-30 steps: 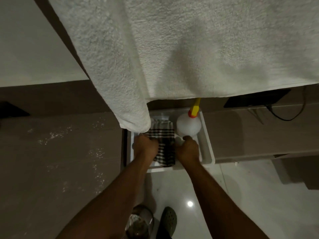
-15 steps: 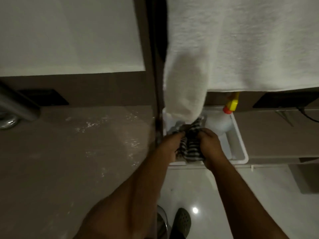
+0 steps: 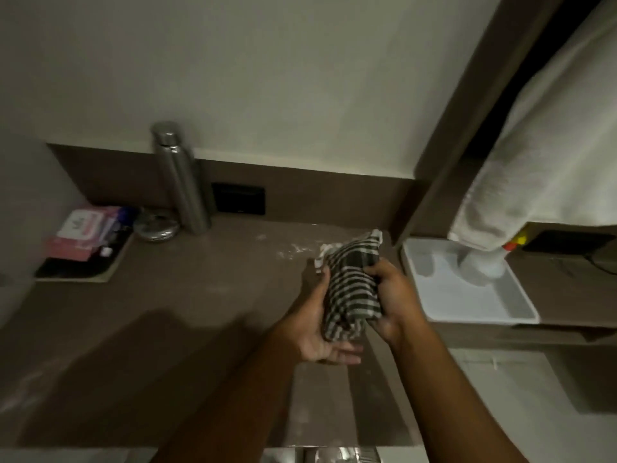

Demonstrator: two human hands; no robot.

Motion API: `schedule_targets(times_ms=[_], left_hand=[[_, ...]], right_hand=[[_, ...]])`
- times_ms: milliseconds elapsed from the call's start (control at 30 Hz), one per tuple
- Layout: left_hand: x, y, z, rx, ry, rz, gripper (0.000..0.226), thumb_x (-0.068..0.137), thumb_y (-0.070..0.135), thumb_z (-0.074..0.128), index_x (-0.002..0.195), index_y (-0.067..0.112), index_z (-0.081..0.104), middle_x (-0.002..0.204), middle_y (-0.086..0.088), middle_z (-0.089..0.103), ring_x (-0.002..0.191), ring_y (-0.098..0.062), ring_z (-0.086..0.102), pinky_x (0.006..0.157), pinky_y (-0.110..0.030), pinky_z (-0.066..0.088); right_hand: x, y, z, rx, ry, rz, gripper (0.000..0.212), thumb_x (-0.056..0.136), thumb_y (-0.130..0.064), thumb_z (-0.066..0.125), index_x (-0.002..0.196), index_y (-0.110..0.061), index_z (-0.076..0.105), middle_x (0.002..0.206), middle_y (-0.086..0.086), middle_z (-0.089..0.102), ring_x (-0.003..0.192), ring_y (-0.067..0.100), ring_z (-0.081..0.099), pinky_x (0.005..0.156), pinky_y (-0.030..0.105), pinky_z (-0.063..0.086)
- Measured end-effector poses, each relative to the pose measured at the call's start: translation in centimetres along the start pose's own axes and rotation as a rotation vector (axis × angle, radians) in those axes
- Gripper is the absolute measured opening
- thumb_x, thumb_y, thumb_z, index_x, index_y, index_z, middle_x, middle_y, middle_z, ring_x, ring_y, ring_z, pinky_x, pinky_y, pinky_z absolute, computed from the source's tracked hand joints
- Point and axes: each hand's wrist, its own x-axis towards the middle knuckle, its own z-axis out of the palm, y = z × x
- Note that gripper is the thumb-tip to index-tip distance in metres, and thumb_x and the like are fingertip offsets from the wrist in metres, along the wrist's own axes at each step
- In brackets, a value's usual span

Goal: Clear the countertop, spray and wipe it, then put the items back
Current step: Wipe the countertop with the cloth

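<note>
Woven checked cloth (image 3: pixel 354 289), bunched, judged soft, light, limp; held over the countertop (image 3: pixel 200 312) near its right end; right hand (image 3: pixel 394 302) fingers curled round it; left hand (image 3: pixel 320 332) flat beneath, fingers straight; best gripped mid-fold; steel bottle (image 3: pixel 182 178) behind.

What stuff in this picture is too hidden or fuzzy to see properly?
All from the head view:
- Spray bottle in the white tray: the hanging towel covers its top, and only a yellow and red bit peeks out.
- Pink packet: the writing is too small and blurry to read.
- Shiny thing: the bottom edge cuts it off, so I cannot tell what it is.
</note>
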Motion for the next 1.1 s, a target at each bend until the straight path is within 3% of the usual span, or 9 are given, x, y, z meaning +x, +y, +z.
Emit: schedule_targets(times_ms=[100,233,300,367,467,600,767,933,1100], left_hand=[[-4.0,0.5,-4.6,-0.203,0.038,0.187,0.088,0.077,0.081,0.036,0.122,0.011,0.064,0.118,-0.02,0.067,0.103,-0.038,0.066,0.082,-0.047,0.057],[-8.0,3.6,-10.9,-0.417,0.097,0.455,0.045,0.093,0.036,0.049,0.123,0.003,0.06,0.115,-0.021,0.069,0.096,-0.031,0.071,0.076,-0.039,0.059],[-9.2,4.1,-13.5,-0.096,0.421,0.508,0.034,0.089,0.022,0.059,0.119,0.004,0.062,0.113,-0.02,0.069,0.088,-0.029,0.072,0.074,-0.037,0.057],[-9.7,3.3,-16.0,0.495,0.828,0.474,0.03,0.088,0.02,0.063,0.115,0.008,0.062,0.111,-0.014,0.069,0.091,-0.028,0.067,0.082,-0.037,0.055],[-10.4,1.7,-19.3,1.281,1.211,0.421,0.041,0.087,0.03,0.059,0.127,0.019,0.057,0.128,-0.012,0.058,0.116,-0.032,0.054,0.099,-0.039,0.045],[-9.9,1.1,-22.1,1.676,1.133,0.436,0.049,0.094,0.029,0.045,0.141,0.015,0.044,0.15,-0.016,0.038,0.141,-0.036,0.029,0.117,-0.047,0.022],[-8.7,0.0,-24.9,1.856,1.089,0.402,0.056,0.093,0.043,0.026,0.14,0.018,0.045,0.151,-0.014,0.04,0.141,-0.039,0.032,0.112,-0.054,0.028],[-8.2,-0.2,-25.3,1.89,1.124,0.445,0.056,0.094,0.042,0.024,0.142,0.02,0.043,0.152,-0.013,0.039,0.141,-0.036,0.032,0.112,-0.052,0.026],[-8.4,0.2,-24.6,1.894,1.127,0.437,0.059,0.092,0.042,0.023,0.14,0.017,0.046,0.15,-0.014,0.042,0.139,-0.037,0.036,0.11,-0.054,0.029]], right_hand=[[-0.8,1.7,6.3,0.021,-0.092,0.038,0.065,0.066,-0.018,0.056,0.125,0.008,0.05,0.12,0.031,0.06,0.097,0.038,0.061,0.087,0.052,0.052],[-0.8,4.4,10.3,-0.069,-0.152,0.025,0.03,0.088,-0.007,0.044,0.115,0.001,0.054,0.105,0.023,0.067,0.088,0.034,0.067,0.079,0.046,0.055],[-0.4,6.8,10.4,-0.275,-0.093,0.059,0.024,0.095,-0.011,0.042,0.112,-0.006,0.059,0.105,0.015,0.072,0.088,0.028,0.071,0.081,0.045,0.059],[0.3,9.8,9.8,-0.632,0.013,0.049,0.024,0.095,-0.014,0.047,0.114,-0.008,0.061,0.113,0.016,0.069,0.097,0.029,0.068,0.092,0.047,0.055],[0.5,13.8,8.6,-1.31,0.173,-0.248,0.042,0.09,-0.021,0.054,0.129,-0.007,0.054,0.131,0.016,0.054,0.117,0.033,0.053,0.103,0.041,0.043],[1.5,15.6,10.6,-1.48,-0.019,-0.58,0.049,0.095,-0.034,0.047,0.138,-0.011,0.047,0.146,0.013,0.044,0.138,0.032,0.036,0.115,0.04,0.028],[5.5,18.8,12.5,-1.819,-0.194,-0.506,0.072,0.096,-0.059,0.013,0.154,-0.018,0.007,0.163,0.012,-0.004,0.15,0.028,-0.01,0.118,0.048,-0.011],[6.0,20.2,13.4,-1.866,-0.123,-0.501,0.08,0.091,-0.068,0.012,0.154,-0.022,-0.001,0.162,0.017,-0.01,0.148,0.035,-0.016,0.116,0.057,-0.014],[1.8,20.9,10.6,-1.816,-0.207,-0.534,0.076,0.09,-0.07,0.013,0.154,-0.031,-0.001,0.162,0.014,-0.014,0.148,0.031,-0.02,0.114,0.051,-0.02]])
